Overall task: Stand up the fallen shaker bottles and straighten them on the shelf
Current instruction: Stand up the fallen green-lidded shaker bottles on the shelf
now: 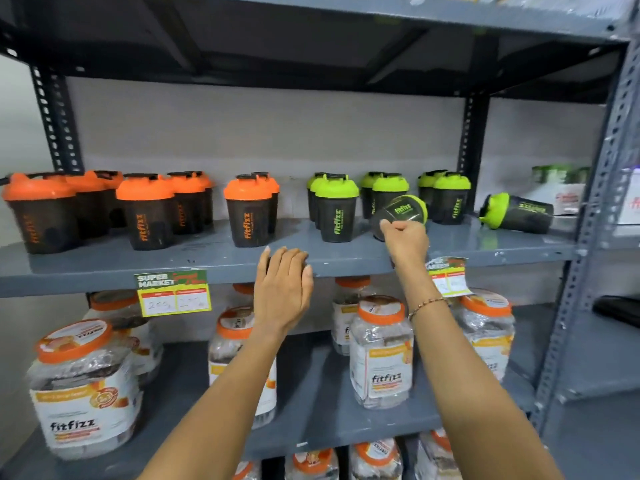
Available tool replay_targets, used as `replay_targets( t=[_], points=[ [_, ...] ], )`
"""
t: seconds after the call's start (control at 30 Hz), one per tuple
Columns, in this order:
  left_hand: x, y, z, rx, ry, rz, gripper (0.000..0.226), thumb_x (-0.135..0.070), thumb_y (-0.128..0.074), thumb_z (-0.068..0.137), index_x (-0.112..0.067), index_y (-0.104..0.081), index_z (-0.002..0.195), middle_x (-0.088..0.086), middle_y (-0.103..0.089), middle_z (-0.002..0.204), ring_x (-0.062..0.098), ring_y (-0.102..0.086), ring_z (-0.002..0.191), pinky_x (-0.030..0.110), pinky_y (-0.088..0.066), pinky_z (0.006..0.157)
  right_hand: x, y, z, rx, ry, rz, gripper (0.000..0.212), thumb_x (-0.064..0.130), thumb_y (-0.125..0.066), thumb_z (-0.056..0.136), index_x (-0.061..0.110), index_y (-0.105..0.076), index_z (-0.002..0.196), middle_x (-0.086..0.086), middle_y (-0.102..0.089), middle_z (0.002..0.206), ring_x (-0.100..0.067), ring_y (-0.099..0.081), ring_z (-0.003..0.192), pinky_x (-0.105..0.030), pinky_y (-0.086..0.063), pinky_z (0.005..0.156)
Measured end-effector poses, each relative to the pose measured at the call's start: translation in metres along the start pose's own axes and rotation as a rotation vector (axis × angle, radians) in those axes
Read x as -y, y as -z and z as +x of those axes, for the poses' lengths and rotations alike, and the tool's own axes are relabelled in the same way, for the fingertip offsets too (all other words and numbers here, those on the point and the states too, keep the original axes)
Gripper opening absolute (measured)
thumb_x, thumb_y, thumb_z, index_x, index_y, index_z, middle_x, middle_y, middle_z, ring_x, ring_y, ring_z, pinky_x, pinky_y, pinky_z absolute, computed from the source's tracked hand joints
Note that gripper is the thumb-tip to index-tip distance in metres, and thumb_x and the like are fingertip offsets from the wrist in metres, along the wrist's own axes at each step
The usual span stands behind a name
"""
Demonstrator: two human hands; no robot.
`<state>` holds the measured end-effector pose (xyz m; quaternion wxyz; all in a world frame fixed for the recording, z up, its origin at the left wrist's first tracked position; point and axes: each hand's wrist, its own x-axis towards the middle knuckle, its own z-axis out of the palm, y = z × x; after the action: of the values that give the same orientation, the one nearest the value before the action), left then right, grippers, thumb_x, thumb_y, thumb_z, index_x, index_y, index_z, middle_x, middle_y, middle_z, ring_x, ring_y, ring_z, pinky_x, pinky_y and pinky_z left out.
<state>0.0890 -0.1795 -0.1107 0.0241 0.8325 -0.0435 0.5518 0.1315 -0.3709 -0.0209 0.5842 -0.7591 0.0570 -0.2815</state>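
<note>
Right hand [405, 237] fingers pinch a tilted green-lidded black plastic shaker bottle [401, 211]; swinging it may topple upright neighbours. Left hand [282, 289] open, empty.

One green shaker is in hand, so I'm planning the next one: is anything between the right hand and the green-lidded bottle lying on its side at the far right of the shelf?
Nothing visible blocks it. The fallen bottle lies alone on bare shelf, right of the upright green pair. But the right hand already grips a tilted bottle.
</note>
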Motion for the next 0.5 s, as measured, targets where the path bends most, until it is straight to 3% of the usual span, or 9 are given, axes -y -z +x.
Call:
replay_targets(
  t=[0.13,0.37,0.5],
  points=[
    [-0.026,-0.013,0.011,0.037,-0.054,0.018,0.035,-0.028,-0.037,0.095,-0.012,-0.066,0.107,0.003,-0.067,0.108,0.025,-0.06,0.107,0.042,-0.026,0.112,-0.01,0.019,0.034,0.078,-0.068,-0.076,0.046,0.037,-0.061,0.089,-0.003,-0.063,0.111,-0.022,-0.064,0.122,-0.037,-0.058,0.116,-0.037,-0.046,0.09],
    [-0.081,-0.04,0.018,0.009,-0.006,0.026,0.034,-0.03,-0.037,0.095,-0.014,-0.065,0.105,0.001,-0.067,0.106,0.023,-0.061,0.102,0.041,-0.027,0.108,-0.013,0.023,0.073,0.295,-0.088,-0.179,0.084,0.07,-0.046,0.082,-0.002,-0.058,0.123,-0.018,-0.063,0.119,-0.031,-0.055,0.119,-0.043,-0.048,0.101],
    [-0.085,-0.042,0.017,0.008,0.052,0.074,0.034,-0.028,-0.035,0.096,-0.014,-0.065,0.102,0.002,-0.067,0.104,0.024,-0.061,0.096,0.04,-0.029,0.105,-0.013,0.022,0.081,0.361,-0.142,-0.084,0.09,0.078,-0.043,0.077,0.003,-0.055,0.125,-0.014,-0.052,0.131,-0.03,-0.043,0.129,-0.039,-0.056,0.091]
  ],
)
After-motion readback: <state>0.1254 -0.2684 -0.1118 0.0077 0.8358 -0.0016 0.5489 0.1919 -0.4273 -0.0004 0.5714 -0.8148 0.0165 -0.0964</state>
